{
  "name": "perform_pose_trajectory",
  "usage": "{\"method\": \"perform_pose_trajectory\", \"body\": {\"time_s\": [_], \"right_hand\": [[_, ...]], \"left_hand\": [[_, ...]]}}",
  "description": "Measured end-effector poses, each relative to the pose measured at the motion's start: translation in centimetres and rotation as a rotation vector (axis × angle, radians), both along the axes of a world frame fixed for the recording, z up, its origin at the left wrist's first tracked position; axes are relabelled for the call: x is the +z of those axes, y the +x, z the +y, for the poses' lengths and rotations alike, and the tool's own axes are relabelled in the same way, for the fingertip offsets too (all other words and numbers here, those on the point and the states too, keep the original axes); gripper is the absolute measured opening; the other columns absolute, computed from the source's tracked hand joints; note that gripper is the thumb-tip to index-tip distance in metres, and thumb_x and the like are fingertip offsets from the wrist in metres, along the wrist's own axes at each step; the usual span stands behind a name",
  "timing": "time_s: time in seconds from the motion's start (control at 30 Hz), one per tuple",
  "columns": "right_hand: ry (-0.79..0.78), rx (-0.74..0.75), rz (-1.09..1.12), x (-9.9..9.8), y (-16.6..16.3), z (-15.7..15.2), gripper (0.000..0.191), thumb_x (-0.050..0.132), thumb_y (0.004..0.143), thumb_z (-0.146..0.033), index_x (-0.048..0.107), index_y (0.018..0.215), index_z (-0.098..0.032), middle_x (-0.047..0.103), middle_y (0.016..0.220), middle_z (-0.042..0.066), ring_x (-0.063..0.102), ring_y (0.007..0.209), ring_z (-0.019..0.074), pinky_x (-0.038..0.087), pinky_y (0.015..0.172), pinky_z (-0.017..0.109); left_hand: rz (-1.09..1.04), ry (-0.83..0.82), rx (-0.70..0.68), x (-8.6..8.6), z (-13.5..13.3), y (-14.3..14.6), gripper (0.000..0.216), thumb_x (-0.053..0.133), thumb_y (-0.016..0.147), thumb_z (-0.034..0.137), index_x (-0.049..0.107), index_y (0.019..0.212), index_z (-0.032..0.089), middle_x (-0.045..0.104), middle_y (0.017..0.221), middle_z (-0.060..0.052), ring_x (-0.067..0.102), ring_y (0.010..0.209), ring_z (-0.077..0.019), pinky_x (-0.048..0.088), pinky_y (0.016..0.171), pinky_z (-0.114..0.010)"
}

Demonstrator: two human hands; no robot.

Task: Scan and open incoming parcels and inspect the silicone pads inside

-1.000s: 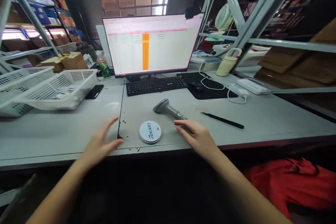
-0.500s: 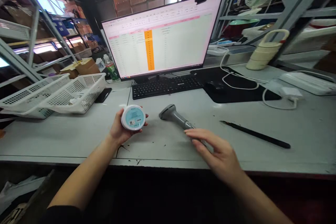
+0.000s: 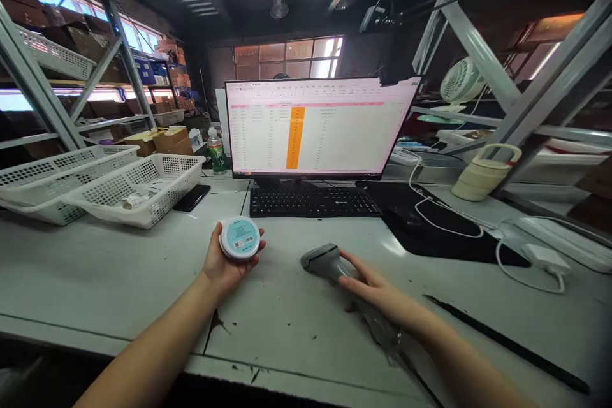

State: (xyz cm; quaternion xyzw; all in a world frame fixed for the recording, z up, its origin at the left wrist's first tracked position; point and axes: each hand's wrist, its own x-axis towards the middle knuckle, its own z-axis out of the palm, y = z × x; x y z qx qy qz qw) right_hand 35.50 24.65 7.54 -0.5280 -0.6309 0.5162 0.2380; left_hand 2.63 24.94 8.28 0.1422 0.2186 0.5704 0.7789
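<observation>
A round white jar [image 3: 240,238] with a pale blue label, printed with text and codes, is held in my left hand [image 3: 224,266]. Its labelled face is turned up toward me, and the fingers wrap around its far side. To the right, my right hand [image 3: 370,284] is closed around the neck of a grey barcode scanner [image 3: 321,261], whose head points left toward the jar. The scanner's handle and cable trail down below my wrist, partly blurred.
A monitor [image 3: 315,134] showing a spreadsheet stands behind a black keyboard [image 3: 313,202]. White baskets [image 3: 155,211] and a phone [image 3: 192,197] lie left. A mouse pad [image 3: 430,239], white cables and a thin black tool [image 3: 507,339] are on the right.
My right hand has moved from the scanner's handle up to its neck and closed around it. My head view has tilted upward. The jar stays in my left hand.
</observation>
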Motion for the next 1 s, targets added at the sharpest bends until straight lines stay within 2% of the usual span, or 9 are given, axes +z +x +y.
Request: {"method": "perform_pose_trajectory", "body": {"time_s": [0.13,0.23,0.33,0.43,0.6,0.73,0.87,1.0], "right_hand": [[-0.09,-0.111,0.143,-0.5,-0.3,-0.4,0.085,0.063,0.084,-0.061,0.026,0.154,-0.029,0.059,0.089,0.001,0.068,0.068,0.0191,0.053,0.058,0.031],[-0.1,-0.104,0.195,-0.6,-0.6,-0.7,0.09,0.069,0.08,-0.06,0.027,0.154,-0.029,0.059,0.083,0.0,0.065,0.062,0.0173,0.051,0.055,0.029],[-0.071,-0.035,0.278,-0.2,-1.0,-1.5,0.096,0.071,0.077,-0.061,0.026,0.155,-0.028,0.067,0.097,0.006,0.063,0.06,0.0161,0.05,0.052,0.028],[-0.026,0.024,0.351,0.4,-1.2,-2.4,0.096,0.07,0.077,-0.061,0.026,0.155,-0.029,0.067,0.117,0.014,0.064,0.062,0.0167,0.053,0.056,0.031],[0.018,0.051,0.37,0.8,-0.8,-3.2,0.096,0.071,0.074,-0.062,0.03,0.155,-0.03,0.066,0.124,0.017,0.065,0.058,0.0192,0.053,0.051,0.033],[0.011,0.099,0.382,1.0,-0.7,-3.6,0.097,0.071,0.075,-0.06,0.027,0.156,-0.029,0.067,0.121,0.017,0.066,0.059,0.0194,0.052,0.05,0.032],[0.013,0.146,0.364,1.2,-0.8,-3.7,0.099,0.07,0.077,-0.062,0.025,0.157,-0.027,0.069,0.107,0.014,0.065,0.06,0.0186,0.052,0.049,0.03],[-0.013,0.103,0.262,1.1,-1.1,-3.5,0.088,0.067,0.083,-0.058,0.03,0.156,-0.025,0.066,0.094,0.007,0.066,0.064,0.0172,0.056,0.059,0.031]], "left_hand": [[0.049,-0.042,-0.017,0.2,-0.2,0.6,0.061,0.038,0.096,0.061,0.052,0.136,0.018,0.06,0.133,-0.02,0.068,0.101,-0.0337,0.058,0.064,-0.036],[0.123,-0.093,-0.052,0.0,-0.2,1.0,0.058,0.037,0.097,0.06,0.056,0.131,0.016,0.063,0.128,-0.019,0.069,0.098,-0.0333,0.058,0.063,-0.036],[0.202,-0.12,-0.083,-0.3,-0.1,1.2,0.058,0.036,0.098,0.059,0.059,0.125,0.013,0.065,0.121,-0.019,0.071,0.092,-0.0325,0.058,0.061,-0.036],[0.255,-0.123,-0.088,-0.5,0.0,1.3,0.056,0.039,0.097,0.059,0.06,0.121,0.013,0.066,0.119,-0.02,0.071,0.09,-0.0329,0.058,0.058,-0.035],[0.274,-0.152,-0.108,-0.4,0.1,1.5,0.057,0.039,0.097,0.059,0.058,0.127,0.014,0.066,0.117,-0.02,0.07,0.092,-0.0335,0.057,0.057,-0.035],[0.28,-0.133,-0.131,-0.7,0.2,1.6,0.06,0.035,0.099,0.059,0.057,0.129,0.012,0.064,0.121,-0.022,0.07,0.093,-0.0331,0.059,0.06,-0.036],[0.29,-0.135,-0.128,-0.9,0.3,1.7,0.058,0.037,0.098,0.058,0.058,0.127,0.013,0.065,0.122,-0.021,0.07,0.092,-0.0327,0.059,0.061,-0.038],[0.329,-0.145,-0.076,-0.7,0.1,1.8,0.055,0.036,0.099,0.057,0.059,0.126,0.014,0.065,0.123,-0.019,0.071,0.094,-0.033,0.059,0.062,-0.036]]}}
